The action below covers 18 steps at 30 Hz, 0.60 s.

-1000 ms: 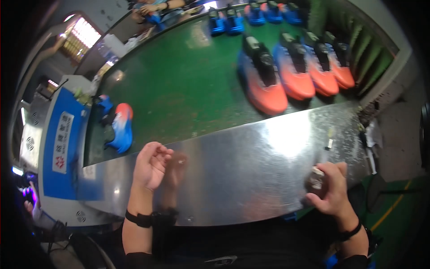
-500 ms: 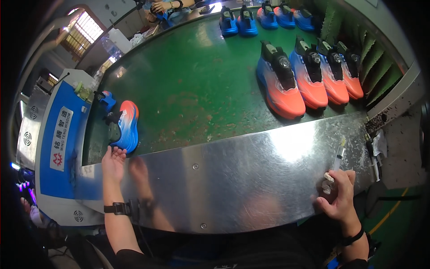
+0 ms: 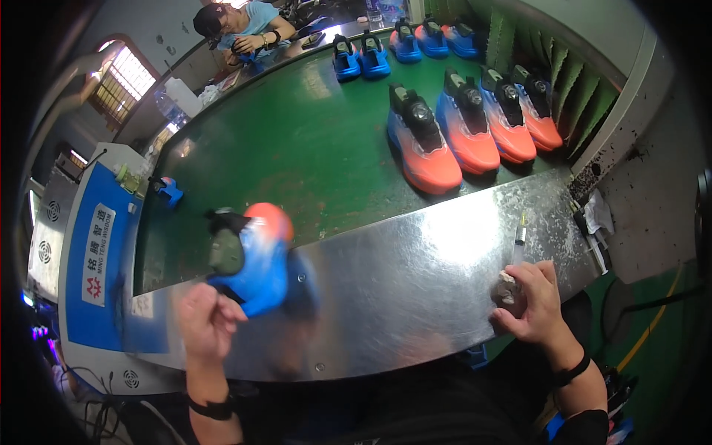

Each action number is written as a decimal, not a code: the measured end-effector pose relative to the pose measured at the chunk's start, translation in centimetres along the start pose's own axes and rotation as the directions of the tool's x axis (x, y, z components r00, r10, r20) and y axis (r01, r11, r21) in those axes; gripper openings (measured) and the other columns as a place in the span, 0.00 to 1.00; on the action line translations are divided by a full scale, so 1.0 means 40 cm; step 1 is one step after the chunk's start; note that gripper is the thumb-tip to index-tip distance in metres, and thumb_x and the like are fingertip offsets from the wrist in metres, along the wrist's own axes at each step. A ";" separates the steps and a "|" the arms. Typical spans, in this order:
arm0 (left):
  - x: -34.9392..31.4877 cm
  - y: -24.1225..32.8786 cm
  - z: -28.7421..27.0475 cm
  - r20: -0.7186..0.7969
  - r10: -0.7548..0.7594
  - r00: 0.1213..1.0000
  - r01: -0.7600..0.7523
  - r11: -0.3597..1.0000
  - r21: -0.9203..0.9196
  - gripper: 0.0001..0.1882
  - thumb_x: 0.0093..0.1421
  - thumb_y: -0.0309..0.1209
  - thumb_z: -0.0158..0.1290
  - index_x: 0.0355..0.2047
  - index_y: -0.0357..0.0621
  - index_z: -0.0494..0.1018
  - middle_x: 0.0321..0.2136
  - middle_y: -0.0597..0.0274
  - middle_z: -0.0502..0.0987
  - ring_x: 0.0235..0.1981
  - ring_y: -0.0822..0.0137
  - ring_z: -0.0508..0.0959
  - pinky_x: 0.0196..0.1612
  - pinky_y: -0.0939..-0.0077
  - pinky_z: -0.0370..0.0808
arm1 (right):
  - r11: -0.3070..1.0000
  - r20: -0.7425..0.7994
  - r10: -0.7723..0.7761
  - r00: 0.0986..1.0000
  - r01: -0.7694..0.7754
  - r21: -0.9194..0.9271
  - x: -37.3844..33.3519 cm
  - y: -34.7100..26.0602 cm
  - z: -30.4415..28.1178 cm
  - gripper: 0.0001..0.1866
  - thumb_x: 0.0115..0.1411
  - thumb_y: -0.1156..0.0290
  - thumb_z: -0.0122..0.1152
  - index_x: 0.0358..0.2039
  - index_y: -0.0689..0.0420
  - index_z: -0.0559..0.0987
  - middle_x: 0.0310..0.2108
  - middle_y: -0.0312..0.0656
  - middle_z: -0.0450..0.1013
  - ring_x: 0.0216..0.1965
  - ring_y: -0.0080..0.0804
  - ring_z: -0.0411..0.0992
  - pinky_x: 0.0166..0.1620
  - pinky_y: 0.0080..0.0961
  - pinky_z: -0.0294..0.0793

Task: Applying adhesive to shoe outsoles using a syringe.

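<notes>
Head view: left hand (image 3: 208, 319) pinches the heel end of a blue-and-coral shoe (image 3: 263, 263), just ahead and to its right — a slack grip could drop it; right hand (image 3: 538, 302) curls round a greyish lump (image 3: 508, 290) — a push forward could knock the syringe (image 3: 521, 237) beyond.

Watching from my remote seat, I see a green table (image 3: 319, 156) with a shiny metal ledge (image 3: 393, 297) along its near side. On the green, four orange-and-blue shoes (image 3: 432, 170) stand side by side at right, five mostly blue shoes (image 3: 374, 61) stand farther back, and a lone blue shoe (image 3: 170, 193) sits at left. I can't tell whether the syringe (image 3: 521, 236) touches the ledge.
</notes>
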<state>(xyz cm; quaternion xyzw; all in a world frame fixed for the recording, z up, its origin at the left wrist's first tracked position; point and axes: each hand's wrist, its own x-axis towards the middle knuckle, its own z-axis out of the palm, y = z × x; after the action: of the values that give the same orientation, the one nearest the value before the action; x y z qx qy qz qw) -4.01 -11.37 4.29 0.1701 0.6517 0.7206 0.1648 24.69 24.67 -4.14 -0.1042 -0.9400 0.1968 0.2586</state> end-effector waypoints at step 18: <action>0.044 -0.130 0.143 0.166 -0.189 0.968 0.169 0.978 0.126 0.08 0.62 0.29 0.48 0.30 0.39 0.62 0.23 0.58 0.70 0.24 0.67 0.76 0.26 0.81 0.73 | 0.731 0.074 0.330 0.941 -0.304 0.611 -0.079 0.012 -0.030 0.31 0.46 0.64 0.70 0.48 0.62 0.68 0.36 0.39 0.65 0.39 0.27 0.64 0.43 0.23 0.64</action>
<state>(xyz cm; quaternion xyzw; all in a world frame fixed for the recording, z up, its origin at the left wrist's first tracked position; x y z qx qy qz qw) -2.86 -5.02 -0.31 0.1829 0.6862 0.6474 0.2767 28.05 24.55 -4.80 -0.1771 -0.7873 0.5305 0.2596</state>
